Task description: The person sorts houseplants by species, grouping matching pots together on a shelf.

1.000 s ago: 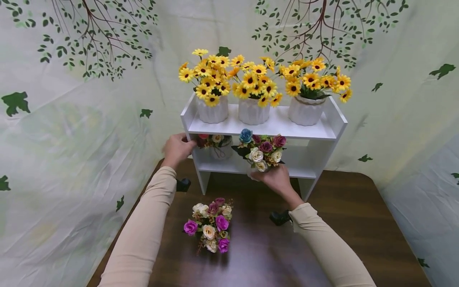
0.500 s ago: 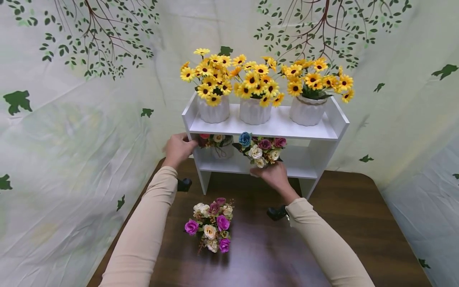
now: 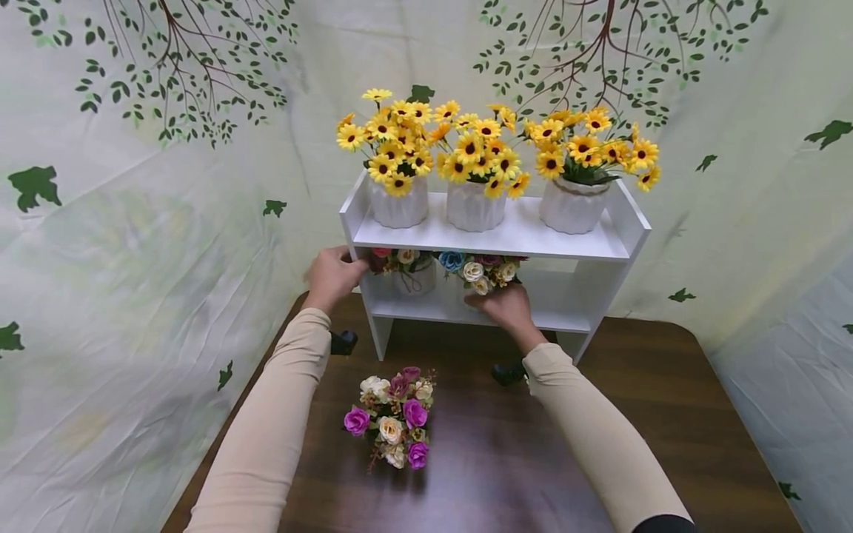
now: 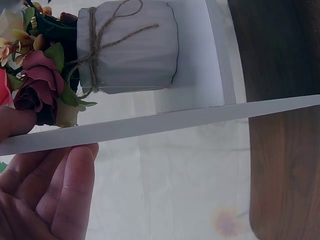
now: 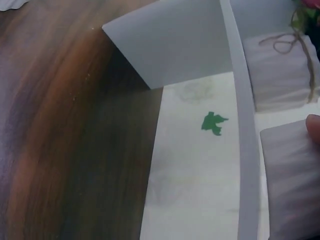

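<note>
My left hand (image 3: pixel 333 281) grips the left side panel of the white shelf (image 3: pixel 413 309), thumb inside and fingers outside, as the left wrist view shows. Just inside that panel stands a white flowerpot (image 4: pixel 132 50) tied with twine, with pink, cream and dark red flowers. With my right hand (image 3: pixel 508 307) I hold a second flowerpot (image 5: pixel 295 180), its blue, cream and dark red roses (image 3: pixel 476 272) just under the top board. This pot is at the lower shelf's level, to the right of the twine-tied one. Most of my right hand lies outside the right wrist view.
On the top board stand three white pots of yellow daisies (image 3: pixel 474 203). A bunch of purple and cream roses (image 3: pixel 389 426) sits on the dark wooden table (image 3: pixel 493 459) in front. Leaf-printed cloth (image 3: pixel 166 296) hangs behind and at the sides.
My right hand has moved the potted roses forward and slightly left, under the top board, whose edge now hides some blooms. My left hand stays on the side panel.
</note>
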Available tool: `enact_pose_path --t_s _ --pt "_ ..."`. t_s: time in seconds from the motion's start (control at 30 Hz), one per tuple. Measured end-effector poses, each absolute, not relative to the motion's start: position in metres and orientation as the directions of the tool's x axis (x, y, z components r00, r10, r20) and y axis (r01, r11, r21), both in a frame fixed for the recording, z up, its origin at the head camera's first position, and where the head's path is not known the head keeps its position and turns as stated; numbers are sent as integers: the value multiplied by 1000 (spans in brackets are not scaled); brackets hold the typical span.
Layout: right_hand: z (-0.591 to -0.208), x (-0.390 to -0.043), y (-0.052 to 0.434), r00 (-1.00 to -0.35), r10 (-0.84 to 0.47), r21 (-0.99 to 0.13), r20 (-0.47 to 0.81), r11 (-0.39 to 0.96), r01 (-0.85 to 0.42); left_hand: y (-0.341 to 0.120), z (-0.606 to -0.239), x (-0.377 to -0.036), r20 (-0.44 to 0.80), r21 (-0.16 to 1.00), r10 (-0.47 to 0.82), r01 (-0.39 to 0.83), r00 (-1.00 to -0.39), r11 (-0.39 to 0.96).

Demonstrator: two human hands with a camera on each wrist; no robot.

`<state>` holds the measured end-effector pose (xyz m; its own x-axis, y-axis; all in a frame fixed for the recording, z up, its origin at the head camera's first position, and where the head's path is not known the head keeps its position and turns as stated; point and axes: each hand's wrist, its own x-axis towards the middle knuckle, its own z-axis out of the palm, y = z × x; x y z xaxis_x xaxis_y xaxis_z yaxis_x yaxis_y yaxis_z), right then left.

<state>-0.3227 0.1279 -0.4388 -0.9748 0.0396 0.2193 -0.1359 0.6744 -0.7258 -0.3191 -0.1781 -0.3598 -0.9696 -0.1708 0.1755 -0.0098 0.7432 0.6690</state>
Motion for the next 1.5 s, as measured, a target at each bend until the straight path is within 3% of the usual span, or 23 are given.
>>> enact_pose_path --t_s 0.33,0.9,1.23,1.37,1.5 --pt "-438 -336 119 -990 92 -833 108 552 -39 -172 -357 -318 153 647 -156 -20 -976 762" --pt "-442 -343 106 -983 139 -822 118 570 -18 -172 -358 -318 147 655 -149 -17 -978 756" --pt "-446 -349 98 -991 101 -924 83 381 -39 -177 -358 -317 164 651 -166 -19 -972 759" --pt "-445 -344 94 -985 123 -920 125 386 -68 -178 -359 -317 164 641 -173 -28 -971 767" --pt "-451 -315 92 -931 260 -888 257 444 -121 -178 -358 -317 159 637 -162 -25 -974 770"
